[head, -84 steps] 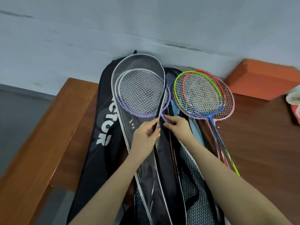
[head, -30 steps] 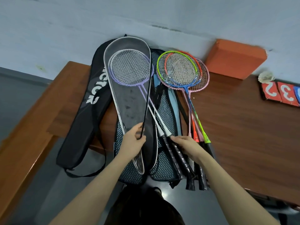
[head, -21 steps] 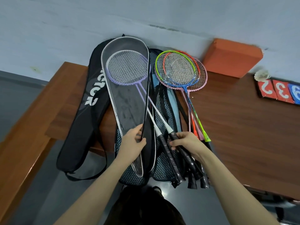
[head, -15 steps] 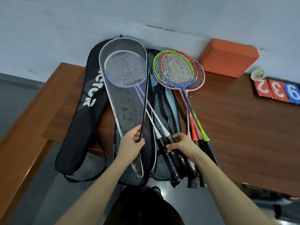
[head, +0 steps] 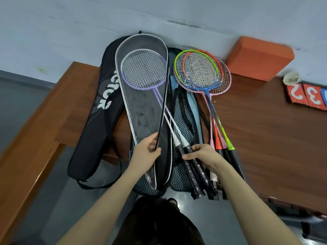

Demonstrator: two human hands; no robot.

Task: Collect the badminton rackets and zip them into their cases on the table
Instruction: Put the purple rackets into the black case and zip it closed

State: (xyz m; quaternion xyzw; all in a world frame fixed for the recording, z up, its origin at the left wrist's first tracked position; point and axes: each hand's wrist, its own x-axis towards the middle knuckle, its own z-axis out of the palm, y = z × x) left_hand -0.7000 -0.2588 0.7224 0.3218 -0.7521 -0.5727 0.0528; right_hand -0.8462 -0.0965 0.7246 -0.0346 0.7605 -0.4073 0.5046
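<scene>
A see-through racket case [head: 141,110] with white piping lies open on the wooden table [head: 265,131], and the heads of two purple rackets [head: 143,69] sit inside it. My left hand [head: 146,154] pinches the case's black zip edge near its narrow end. My right hand [head: 203,156] grips the two black handles of the purple rackets, which stick out of the case. To the right lie several coloured rackets [head: 201,71], green, orange, blue and pink. A black Victor case [head: 99,124] hangs over the table's left edge.
More mesh and light blue cases [head: 182,121] lie under the open one. An orange block [head: 258,57] stands against the wall at the back right, with a shuttlecock [head: 292,78] and red number cards [head: 304,96] beside it. The floor lies below the table's near edge.
The purple rackets have slid deeper into the see-through case. My right hand shifted up their handles and grips them closer to the white collars. My left hand keeps its hold on the zip edge.
</scene>
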